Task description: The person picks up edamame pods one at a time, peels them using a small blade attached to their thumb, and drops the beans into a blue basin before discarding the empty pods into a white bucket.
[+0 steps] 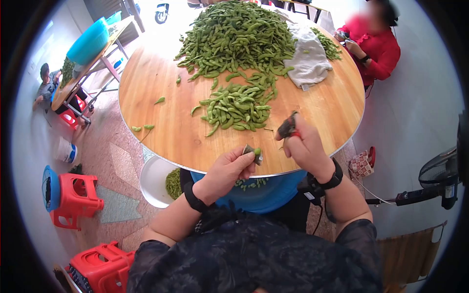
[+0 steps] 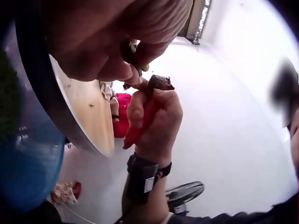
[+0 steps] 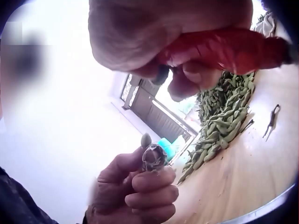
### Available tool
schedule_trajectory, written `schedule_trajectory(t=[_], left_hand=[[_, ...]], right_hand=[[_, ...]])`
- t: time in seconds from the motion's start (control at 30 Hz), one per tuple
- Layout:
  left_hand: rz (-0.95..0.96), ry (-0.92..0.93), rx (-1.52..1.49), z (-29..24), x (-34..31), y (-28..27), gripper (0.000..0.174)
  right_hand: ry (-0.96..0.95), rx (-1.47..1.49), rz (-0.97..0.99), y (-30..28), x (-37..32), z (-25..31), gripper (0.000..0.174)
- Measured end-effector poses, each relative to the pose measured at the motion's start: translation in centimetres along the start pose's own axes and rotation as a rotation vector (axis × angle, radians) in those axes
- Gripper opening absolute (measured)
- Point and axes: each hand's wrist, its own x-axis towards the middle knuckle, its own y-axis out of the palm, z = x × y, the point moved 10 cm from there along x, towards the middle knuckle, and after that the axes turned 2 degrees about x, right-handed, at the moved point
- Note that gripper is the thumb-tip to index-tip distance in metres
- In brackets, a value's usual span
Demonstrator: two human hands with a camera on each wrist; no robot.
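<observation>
Over the near table edge, my left hand (image 1: 227, 168) pinches a green bean or pod (image 1: 257, 152) by a frayed dark cover at its fingertips; the right wrist view shows the bean (image 3: 146, 140) beside this cover (image 3: 154, 157). To its right, my right hand (image 1: 308, 146) is curled round a red object (image 3: 219, 49), with a dark worn covering (image 1: 287, 127) at the fingers. The hands are apart in the head view. A small group of green pods (image 1: 237, 107) lies beyond them, in front of a large heap (image 1: 237, 36).
A blue basin (image 1: 264, 198) with pale green beans sits below the table edge, beside a white tub (image 1: 151, 178) holding green bits. A whitish cloth (image 1: 310, 58) lies right of the heap. A person in red (image 1: 383, 53) is at the right; a fan (image 1: 437, 166) stands nearer.
</observation>
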Motion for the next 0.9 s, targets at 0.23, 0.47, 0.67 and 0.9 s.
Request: schedule_trajectory(t=[0.23,0.47,0.67,0.9], left_hand=[[-0.105,0.191,0.161,-1.4,-0.5,-1.4,0.017],[-0.072,0.276,0.197,-1.4,-1.0,0.2,0.018],[-0.097,0.371,0.33,-1.6,-2.0,0.2,0.014],[-0.193,0.511,0.541,-2.3,-2.8,0.5,0.017]], right_hand=[[-0.08,-0.173,-0.06,0.8,-0.9,-1.8,0.017],[0.161,-0.102,0.091,3.3,-2.6,-1.0,0.025],[0.432,0.298,0.239,5.9,-4.1,-1.9,0.017],[0.367,0.289,0.226,6.5,-4.5,-1.9,0.015]])
